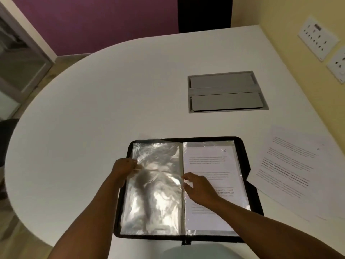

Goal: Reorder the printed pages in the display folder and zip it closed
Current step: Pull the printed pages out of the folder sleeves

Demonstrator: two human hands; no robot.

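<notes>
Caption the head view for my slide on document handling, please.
Left hand pinches an empty sleeve of the open display folder; right hand rests on page 5.

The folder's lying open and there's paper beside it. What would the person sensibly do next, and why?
Probably lift the loose printed pages beside the folder and slide one into the empty sleeve. The left hand already pinches that clear, paperless sleeve's outer edge, the right hand rests near the spine, and the opposite sleeve holds a page marked 5.

A white table (93, 109) carries a grey cable hatch (226, 91); wall sockets (317, 37) nearby.
</notes>
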